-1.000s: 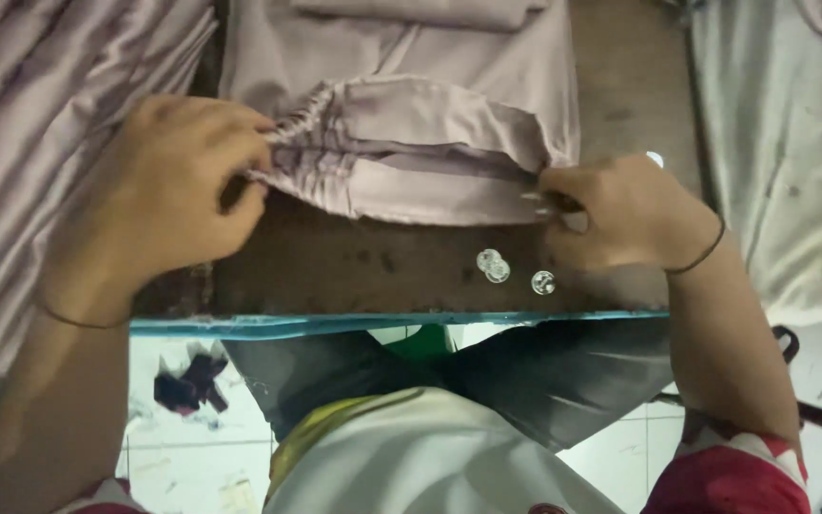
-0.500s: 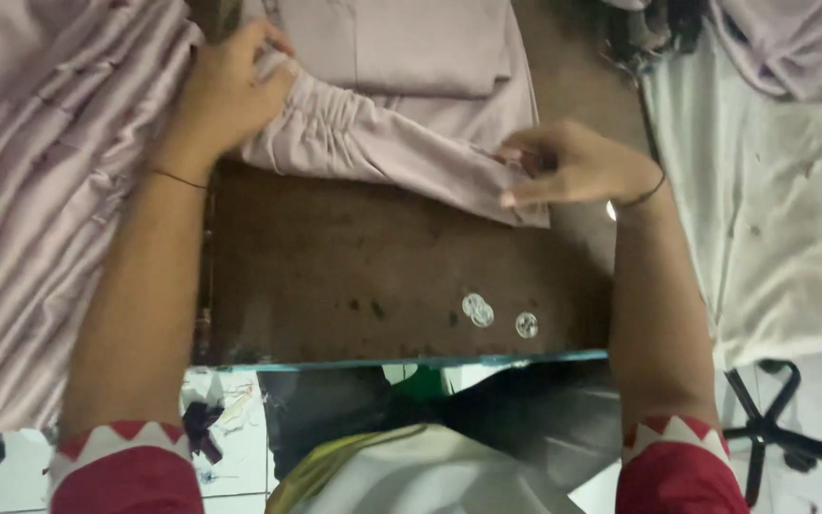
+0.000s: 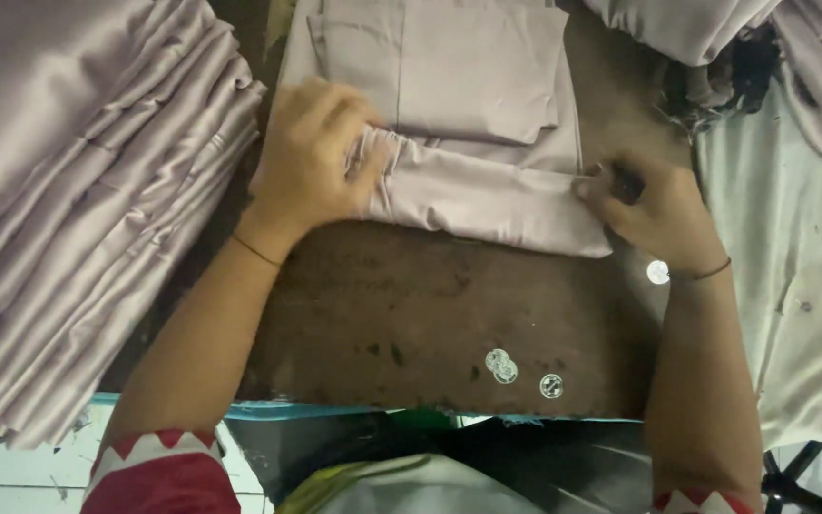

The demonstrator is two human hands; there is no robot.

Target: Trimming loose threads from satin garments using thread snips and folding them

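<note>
Both hands (image 3: 311,157) (image 3: 654,205) on folded mauve cloth (image 3: 487,195), brown table (image 3: 411,314).

Red sleeves, white zigzag trim, wrist bands

Both bare forearms reach forward, well apart. The left hand (image 3: 311,157) lies palm down, fingers curled and bunched in a closed grip, a thin band around its wrist. The right hand (image 3: 654,209) is knuckles up, fingertips pinched together, a thin band at its wrist too.
</note>
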